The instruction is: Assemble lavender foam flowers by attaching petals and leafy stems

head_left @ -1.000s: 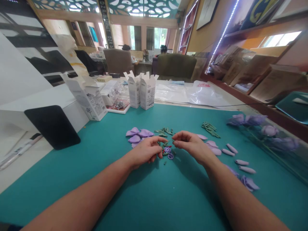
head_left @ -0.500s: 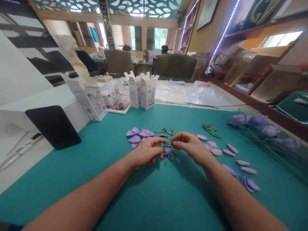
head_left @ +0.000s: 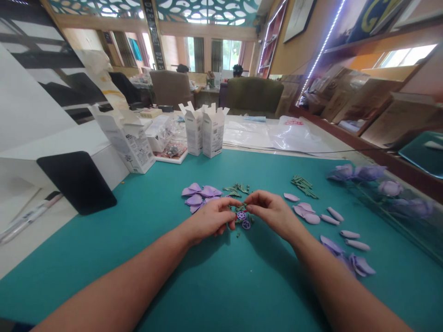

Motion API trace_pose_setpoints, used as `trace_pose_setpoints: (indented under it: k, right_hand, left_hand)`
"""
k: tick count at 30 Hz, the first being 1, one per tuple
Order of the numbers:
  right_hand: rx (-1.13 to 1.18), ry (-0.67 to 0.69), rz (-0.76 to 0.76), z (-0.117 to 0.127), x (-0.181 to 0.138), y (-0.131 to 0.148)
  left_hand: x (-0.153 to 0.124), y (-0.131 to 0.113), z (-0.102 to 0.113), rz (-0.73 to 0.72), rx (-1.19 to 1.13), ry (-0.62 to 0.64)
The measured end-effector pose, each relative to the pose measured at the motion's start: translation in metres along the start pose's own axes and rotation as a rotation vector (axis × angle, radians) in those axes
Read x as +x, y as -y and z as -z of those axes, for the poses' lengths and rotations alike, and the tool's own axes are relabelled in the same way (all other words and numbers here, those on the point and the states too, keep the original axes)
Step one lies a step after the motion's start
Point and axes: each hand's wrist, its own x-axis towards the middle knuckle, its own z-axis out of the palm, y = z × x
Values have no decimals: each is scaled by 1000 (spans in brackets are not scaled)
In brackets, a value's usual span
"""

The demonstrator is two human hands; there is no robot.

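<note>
The fingers of the left hand (head_left: 209,217) and right hand (head_left: 273,213) are covering most of the small green piece (head_left: 240,207), so its shape is not showing. The purple perforated discs (head_left: 246,224) are sitting partly hidden beneath them. The left forearm (head_left: 114,288) and right forearm (head_left: 346,286) are running off the near edge. Far off, the printing on the white cartons (head_left: 212,132) is staying too small to read, the parts in the clear bag (head_left: 172,150) are blurring together, and the green armchair (head_left: 254,94) is hiding most of a seated person (head_left: 237,70).
</note>
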Motion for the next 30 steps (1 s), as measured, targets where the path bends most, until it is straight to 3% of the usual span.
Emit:
trace_pose_setpoints:
  k: [17,30]
  right_hand:
    - [-371,-41,194,-4,-9,6]
    - [-444,-35,281,-6,-11,10]
  left_hand:
    - [1,1,2,-9,6,-15]
    - [0,2,3,5,-7,-15]
